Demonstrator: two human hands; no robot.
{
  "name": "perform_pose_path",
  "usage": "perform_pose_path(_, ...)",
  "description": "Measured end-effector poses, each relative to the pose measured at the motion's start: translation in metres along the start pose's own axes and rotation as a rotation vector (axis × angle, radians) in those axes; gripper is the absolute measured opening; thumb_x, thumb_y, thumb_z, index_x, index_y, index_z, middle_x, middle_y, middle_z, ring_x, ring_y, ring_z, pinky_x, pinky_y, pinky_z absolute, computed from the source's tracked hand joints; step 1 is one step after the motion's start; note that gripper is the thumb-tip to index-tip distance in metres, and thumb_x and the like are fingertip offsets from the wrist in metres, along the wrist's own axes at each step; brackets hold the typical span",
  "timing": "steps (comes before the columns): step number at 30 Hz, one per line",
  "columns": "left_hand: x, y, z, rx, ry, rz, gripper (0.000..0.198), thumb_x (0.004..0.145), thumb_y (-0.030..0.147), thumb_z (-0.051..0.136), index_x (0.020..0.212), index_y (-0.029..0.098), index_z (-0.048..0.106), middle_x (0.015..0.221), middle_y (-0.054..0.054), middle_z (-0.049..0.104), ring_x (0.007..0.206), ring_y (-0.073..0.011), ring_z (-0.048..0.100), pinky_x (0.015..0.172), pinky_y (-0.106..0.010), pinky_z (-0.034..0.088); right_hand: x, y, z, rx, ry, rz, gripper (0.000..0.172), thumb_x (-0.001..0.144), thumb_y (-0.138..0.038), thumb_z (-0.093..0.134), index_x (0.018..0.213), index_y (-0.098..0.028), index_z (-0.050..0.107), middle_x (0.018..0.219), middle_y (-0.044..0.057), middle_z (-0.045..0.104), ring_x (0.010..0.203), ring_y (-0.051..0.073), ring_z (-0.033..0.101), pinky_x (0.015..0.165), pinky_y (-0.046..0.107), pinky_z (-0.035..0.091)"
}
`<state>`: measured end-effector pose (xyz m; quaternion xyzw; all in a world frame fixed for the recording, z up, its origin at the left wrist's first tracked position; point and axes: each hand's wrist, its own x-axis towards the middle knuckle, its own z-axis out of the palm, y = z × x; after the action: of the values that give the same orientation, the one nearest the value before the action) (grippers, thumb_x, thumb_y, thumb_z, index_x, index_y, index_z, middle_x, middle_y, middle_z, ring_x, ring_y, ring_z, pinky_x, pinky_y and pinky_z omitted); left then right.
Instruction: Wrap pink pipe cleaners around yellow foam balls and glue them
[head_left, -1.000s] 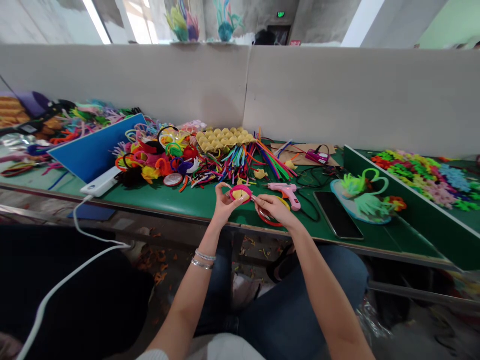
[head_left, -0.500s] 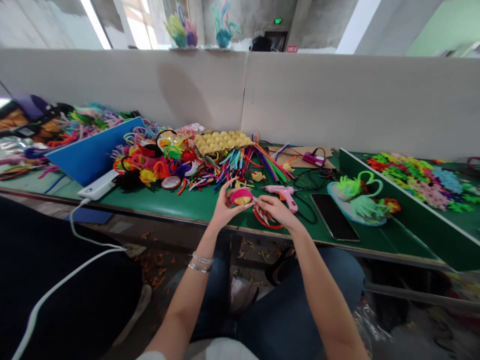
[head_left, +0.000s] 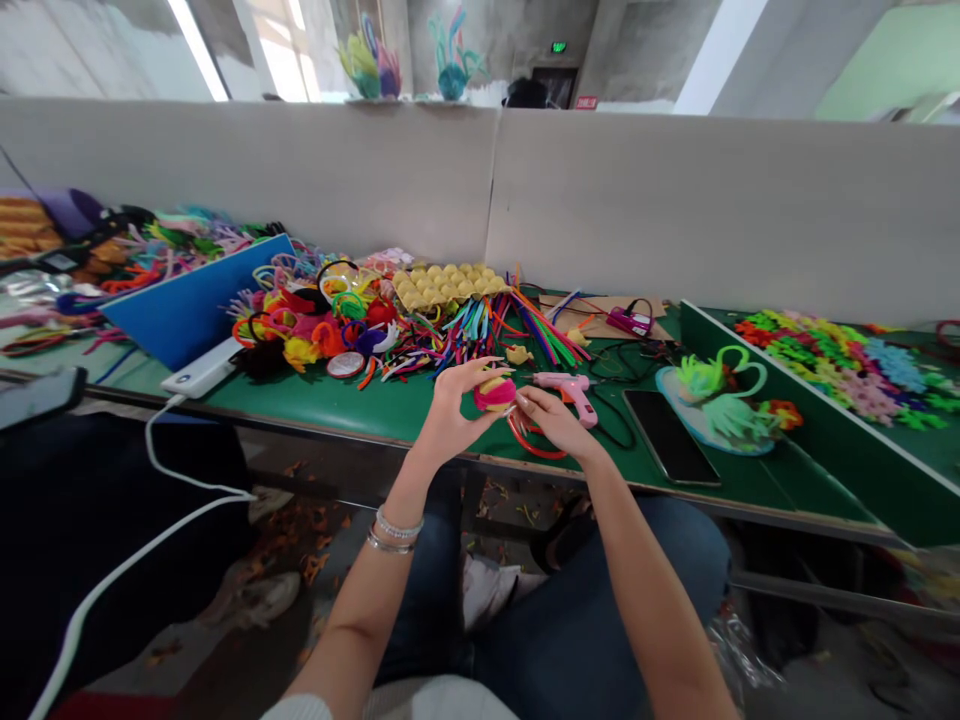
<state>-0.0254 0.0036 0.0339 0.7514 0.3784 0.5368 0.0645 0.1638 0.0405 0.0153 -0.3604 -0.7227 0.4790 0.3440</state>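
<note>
My left hand (head_left: 456,408) curves around a small yellow egg-carton cup (head_left: 498,393), with its thumb below and fingers above. Fuzzy pink pipe cleaner (head_left: 487,402) wraps around part of the cup. At the cup's right edge, the fingertips of my right hand (head_left: 547,415) are pinched together on the pipe cleaner; its end is hidden. Both hands are held over the front edge of the green table (head_left: 390,415). Just beyond my right hand lies a pink glue gun (head_left: 571,392). A red ring-shaped headband (head_left: 536,448) rests beneath that hand.
A yellow egg carton (head_left: 450,283) and loose pipe cleaners (head_left: 469,330) lie behind my hands. A phone (head_left: 670,435) and green pipe-cleaner swans (head_left: 731,400) are to the right, beside a green divider (head_left: 825,440). A white power strip (head_left: 201,368) stands left, by a blue board (head_left: 202,300).
The cup has turned in my left hand, showing more pink at its lower right, and shifted slightly right. My left fingers now arch over it. A phone has appeared at the far left.
</note>
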Motion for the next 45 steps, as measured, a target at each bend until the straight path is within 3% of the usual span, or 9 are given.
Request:
perform_pose_path(9,0.001,0.005,-0.003,0.092,-0.017,0.086,0.045,0.075,0.033,0.064,0.119,0.029,0.051,0.11,-0.003,0.066,0.093,-0.0202,0.06,0.105,-0.044,0.027,0.002,0.01,0.0,0.058,-0.003,0.021,0.035,0.08,-0.053,0.05,0.087,-0.019,0.056,0.073,-0.001,0.053,0.067,0.011,0.048,0.066,0.025,0.042)
perform_pose_path(16,0.002,0.018,-0.005,0.083,0.006,0.028,0.058,0.072,0.035,0.067,0.125,0.027,0.046,0.111,-0.004,0.066,0.098,-0.0232,0.054,0.098,-0.041,0.028,-0.001,0.008,0.001,0.13,-0.009,0.087,0.043,0.074,-0.056,0.057,0.099,-0.021,0.06,0.093,0.003,0.061,0.083,0.014,0.055,0.08,0.029,0.045)
perform_pose_path(20,0.006,0.022,-0.003,0.114,0.059,-0.042,0.067,0.067,0.038,0.072,0.126,0.027,0.044,0.103,-0.003,0.069,0.094,-0.0241,0.052,0.096,-0.04,0.026,-0.003,0.007,0.005,0.153,-0.017,0.107,0.042,0.071,-0.057,0.058,0.09,-0.019,0.061,0.085,0.003,0.061,0.079,0.015,0.055,0.079,0.031,0.045)
perform_pose_path(24,0.009,0.028,0.002,0.113,0.133,-0.091,0.062,0.065,0.042,0.072,0.121,0.026,0.049,0.099,-0.004,0.069,0.094,-0.0251,0.05,0.095,-0.04,0.025,-0.002,0.012,0.007,0.216,0.017,0.104,0.039,0.068,-0.057,0.062,0.079,-0.02,0.059,0.077,0.002,0.059,0.075,0.014,0.054,0.079,0.031,0.045)
perform_pose_path(32,0.01,0.043,0.013,0.149,0.198,-0.111,0.053,0.065,0.046,0.071,0.113,0.026,0.057,0.093,-0.005,0.068,0.09,-0.0253,0.05,0.094,-0.04,0.027,-0.002,0.011,0.01,0.315,0.032,0.163,0.039,0.061,-0.054,0.069,0.078,-0.02,0.059,0.08,0.003,0.062,0.077,0.018,0.056,0.08,0.036,0.046)
perform_pose_path(36,0.009,0.045,0.015,-0.03,0.247,-0.229,0.049,0.067,0.042,0.071,0.11,0.025,0.057,0.096,-0.005,0.066,0.093,-0.0242,0.054,0.094,-0.04,0.031,-0.003,0.002,0.011,0.312,0.064,0.136,0.047,0.058,-0.063,0.066,0.076,-0.02,0.055,0.069,0.001,0.056,0.062,0.014,0.05,0.063,0.031,0.045)
perform_pose_path(41,0.008,0.033,0.023,-0.626,0.348,-0.454,0.051,0.067,0.036,0.072,0.11,0.023,0.048,0.098,-0.004,0.063,0.079,-0.0155,0.062,0.075,-0.029,0.046,-0.005,-0.008,0.011,0.278,0.052,0.082,0.044,0.07,-0.067,0.054,0.071,-0.023,0.051,0.058,-0.003,0.047,0.051,0.01,0.041,0.052,0.027,0.039)
perform_pose_path(45,0.005,0.018,0.034,-0.954,0.413,-0.627,0.05,0.063,0.037,0.075,0.102,0.022,0.048,0.105,-0.005,0.062,0.087,-0.0152,0.063,0.077,-0.026,0.049,-0.007,-0.016,0.015,0.242,0.073,0.05,0.042,0.075,-0.064,0.05,0.068,-0.022,0.047,0.057,-0.003,0.046,0.05,0.01,0.041,0.051,0.027,0.037)
